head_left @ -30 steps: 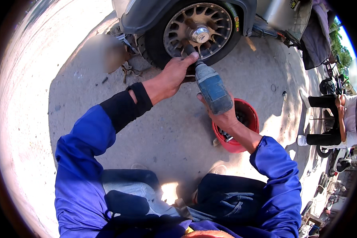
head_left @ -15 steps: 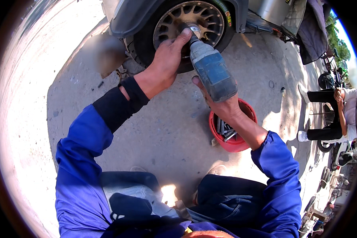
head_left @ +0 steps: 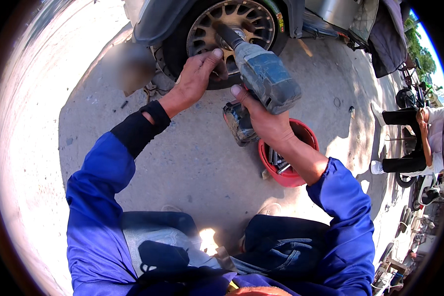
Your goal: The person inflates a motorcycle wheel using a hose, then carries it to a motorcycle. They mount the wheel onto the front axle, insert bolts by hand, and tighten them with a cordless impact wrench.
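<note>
While gripped, the scuffed blue impact wrench (head_left: 261, 79) points wheelward.

The concrete ground (head_left: 202, 163) is grey and rough. On it stand a red bucket (head_left: 301, 175) with metal tools and a car wheel (head_left: 232, 29).

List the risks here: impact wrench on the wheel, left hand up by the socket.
1. The left hand rests on the wheel right beside the socket; fingers could get pinched if it spins.
2. Only the right hand holds the wrench; a kick could twist it loose.
3. The red bucket of loose parts sits under that forearm and might get tipped.
</note>
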Tool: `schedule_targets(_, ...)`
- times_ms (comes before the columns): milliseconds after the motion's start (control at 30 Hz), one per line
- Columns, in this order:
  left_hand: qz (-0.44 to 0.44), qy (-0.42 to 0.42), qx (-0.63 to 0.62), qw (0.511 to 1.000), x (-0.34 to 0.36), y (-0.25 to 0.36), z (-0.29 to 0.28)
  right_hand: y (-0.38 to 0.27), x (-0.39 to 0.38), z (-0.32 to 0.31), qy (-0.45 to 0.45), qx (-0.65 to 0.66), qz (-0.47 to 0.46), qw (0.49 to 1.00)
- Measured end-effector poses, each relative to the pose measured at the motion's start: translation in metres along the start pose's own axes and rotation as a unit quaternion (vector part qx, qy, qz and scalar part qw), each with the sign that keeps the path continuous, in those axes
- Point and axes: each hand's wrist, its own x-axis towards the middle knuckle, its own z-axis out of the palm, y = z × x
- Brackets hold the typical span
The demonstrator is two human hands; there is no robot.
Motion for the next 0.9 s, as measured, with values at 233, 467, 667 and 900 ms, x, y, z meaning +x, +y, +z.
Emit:
schedule_targets(233,-0.015,-0.014,0.005,1.0,0.0,0.002,-0.004,0.009,0.012,-0.024,-0.034,-0.126,-0.076,0.989)
schedule_targets(467,-0.085,0.009,-0.228,0.97,0.014,0.021,0.025,0.001,0.013,-0.025,-0.027,-0.153,-0.077,0.985)
schedule_targets(667,-0.172,0.051,-0.361,0.915,0.015,0.042,0.043,0.011,-0.023,-0.037,-0.071,-0.125,-0.046,0.989)
schedule_targets(900,-0.141,0.002,-0.373,0.917,0.009,0.046,0.048,0.018,-0.061,-0.032,-0.008,0.015,0.088,0.996)
